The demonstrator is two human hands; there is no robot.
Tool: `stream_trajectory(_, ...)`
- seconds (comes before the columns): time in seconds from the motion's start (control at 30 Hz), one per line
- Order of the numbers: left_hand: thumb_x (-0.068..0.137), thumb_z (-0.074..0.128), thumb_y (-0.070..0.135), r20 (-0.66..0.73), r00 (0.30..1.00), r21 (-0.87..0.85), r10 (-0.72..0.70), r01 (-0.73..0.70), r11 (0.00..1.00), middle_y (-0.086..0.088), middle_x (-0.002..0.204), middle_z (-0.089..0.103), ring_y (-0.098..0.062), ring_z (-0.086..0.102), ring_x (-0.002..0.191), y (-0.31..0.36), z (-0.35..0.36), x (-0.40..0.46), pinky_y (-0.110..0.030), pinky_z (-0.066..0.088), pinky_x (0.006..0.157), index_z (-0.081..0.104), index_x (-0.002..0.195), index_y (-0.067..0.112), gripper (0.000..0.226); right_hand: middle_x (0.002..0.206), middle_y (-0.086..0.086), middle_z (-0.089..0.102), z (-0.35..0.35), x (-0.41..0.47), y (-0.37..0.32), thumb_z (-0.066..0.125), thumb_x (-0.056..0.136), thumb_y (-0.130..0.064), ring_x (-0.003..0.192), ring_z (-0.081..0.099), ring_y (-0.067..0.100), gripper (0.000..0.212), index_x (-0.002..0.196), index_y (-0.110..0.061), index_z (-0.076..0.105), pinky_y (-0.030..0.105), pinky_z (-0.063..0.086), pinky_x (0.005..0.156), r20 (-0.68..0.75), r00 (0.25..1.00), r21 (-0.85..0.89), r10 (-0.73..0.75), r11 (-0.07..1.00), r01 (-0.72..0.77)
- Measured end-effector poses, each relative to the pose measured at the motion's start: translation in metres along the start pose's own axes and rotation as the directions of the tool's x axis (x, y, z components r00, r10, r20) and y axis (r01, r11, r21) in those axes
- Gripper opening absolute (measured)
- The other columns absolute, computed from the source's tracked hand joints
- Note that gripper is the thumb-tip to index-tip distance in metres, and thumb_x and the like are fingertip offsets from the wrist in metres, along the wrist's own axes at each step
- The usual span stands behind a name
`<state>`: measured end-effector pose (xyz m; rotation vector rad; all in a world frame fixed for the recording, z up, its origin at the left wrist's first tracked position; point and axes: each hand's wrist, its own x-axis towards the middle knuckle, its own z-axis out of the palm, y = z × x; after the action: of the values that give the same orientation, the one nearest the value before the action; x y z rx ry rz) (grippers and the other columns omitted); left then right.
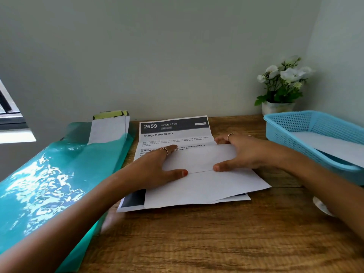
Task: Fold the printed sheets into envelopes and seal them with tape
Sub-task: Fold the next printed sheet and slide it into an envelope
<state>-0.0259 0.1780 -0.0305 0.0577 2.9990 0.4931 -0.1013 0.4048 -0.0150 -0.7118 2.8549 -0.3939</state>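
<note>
Both hands press flat on paper at the centre of the wooden tabletop (216, 243): the left hand (157, 166) lies with fingers extended on the left edge of a folded white flap, the right hand (242, 154) spreads its fingers over the flap's right edge, the thumbs nearly meeting along its lower edge. Neither grips anything. At 9 o'clock a glossy teal folder (49, 184) holds white papers (108, 131) poking out of its top. The printed sheet (177, 134) under the hands reads "2659", "LIVING ROOM" and "Change Pillow Covers"; the smaller text is blurred. Another white sheet (206, 186) lies below the flap, over a dark-printed one. At 3 o'clock a blue plastic basket (307, 123) holds white paper. At 1 o'clock stands a white-flowered potted plant (283, 83).
</note>
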Motion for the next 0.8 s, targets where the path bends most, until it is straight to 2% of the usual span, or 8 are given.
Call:
stream_trajectory(0.13,0.079,0.055,0.061,-0.029,0.999,-0.015,0.016,-0.016,1.000,0.002,0.155,0.019,-0.019,0.024,0.140,0.000,0.000,0.000,-0.032,0.020,0.112,0.011,0.147,0.031,0.086,0.145,-0.004,0.023,0.003,-0.002,0.000,0.072,0.061,-0.064,0.138,0.023,0.023,0.100,0.143,-0.038,0.023,0.040,0.027,0.111,-0.082,0.996,-0.004,-0.017,1.000,0.017)
stream_trajectory(0.23,0.075,0.058,0.063,-0.109,0.993,0.024,0.051,-0.049,0.998,0.002,0.155,0.019,-0.019,0.023,0.139,0.000,-0.001,-0.001,-0.035,0.021,0.112,0.010,0.147,0.032,0.092,0.135,-0.005,0.025,0.002,-0.006,-0.005,0.074,0.061,-0.062,0.134,0.019,0.022,0.100,0.143,-0.038,0.023,0.037,0.025,0.109,-0.184,0.980,-0.069,-0.076,0.996,0.064)
stream_trajectory(0.4,0.074,0.059,0.064,-0.289,0.933,0.242,0.215,-0.146,0.959,0.005,0.146,0.023,-0.017,0.020,0.134,0.007,-0.004,-0.009,-0.047,0.019,0.114,0.009,0.147,0.032,0.093,0.136,-0.006,0.025,0.003,-0.012,-0.014,0.071,0.065,-0.062,0.131,0.019,0.018,0.093,0.141,-0.034,0.025,0.037,0.020,0.109,-0.289,0.945,-0.220,-0.153,0.971,0.090)
stream_trajectory(0.53,0.080,0.058,0.056,-0.361,0.874,0.439,0.325,-0.148,0.886,0.002,0.141,0.027,-0.019,0.022,0.131,0.014,-0.005,-0.015,-0.052,0.015,0.113,0.011,0.147,0.030,0.086,0.134,-0.003,0.031,0.003,-0.018,-0.022,0.069,0.073,-0.053,0.126,0.032,0.019,0.076,0.133,-0.030,0.028,0.036,0.025,0.105,-0.393,0.888,-0.327,-0.240,0.939,0.110)
stream_trajectory(0.6,0.079,0.064,0.050,-0.408,0.832,0.494,0.376,-0.145,0.857,-0.002,0.135,0.040,-0.025,0.035,0.127,0.015,-0.006,-0.018,-0.058,0.020,0.109,0.024,0.145,0.026,0.081,0.135,-0.002,0.039,0.003,-0.021,-0.026,0.065,0.080,-0.046,0.124,0.039,0.020,0.064,0.131,-0.027,0.031,0.036,0.028,0.103,-0.434,0.859,-0.356,-0.272,0.928,0.114)
stream_trajectory(0.67,0.072,0.074,0.041,-0.448,0.787,0.527,0.424,-0.151,0.836,-0.006,0.121,0.056,-0.029,0.052,0.115,0.014,-0.006,-0.020,-0.065,0.030,0.101,0.044,0.136,0.019,0.074,0.131,-0.003,0.050,0.003,-0.023,-0.029,0.062,0.084,-0.043,0.119,0.046,0.020,0.052,0.126,-0.026,0.036,0.036,0.032,0.100,-0.449,0.843,-0.385,-0.294,0.916,0.115)
stream_trajectory(0.73,0.070,0.078,0.034,-0.490,0.744,0.542,0.455,-0.149,0.827,-0.005,0.108,0.065,-0.028,0.062,0.103,0.015,-0.007,-0.020,-0.066,0.035,0.096,0.057,0.122,0.016,0.059,0.120,-0.003,0.059,0.002,-0.025,-0.031,0.059,0.087,-0.041,0.112,0.053,0.019,0.041,0.120,-0.025,0.040,0.035,0.034,0.097,-0.463,0.823,-0.422,-0.329,0.898,0.122)
stream_trajectory(0.8,0.072,0.077,0.030,-0.534,0.694,0.553,0.482,-0.144,0.820,-0.003,0.099,0.068,-0.026,0.065,0.097,0.017,-0.008,-0.022,-0.063,0.035,0.097,0.065,0.110,0.015,0.042,0.112,-0.002,0.064,0.000,-0.029,-0.033,0.055,0.090,-0.041,0.107,0.057,0.019,0.036,0.119,-0.025,0.042,0.031,0.035,0.091,-0.483,0.799,-0.455,-0.358,0.882,0.120)
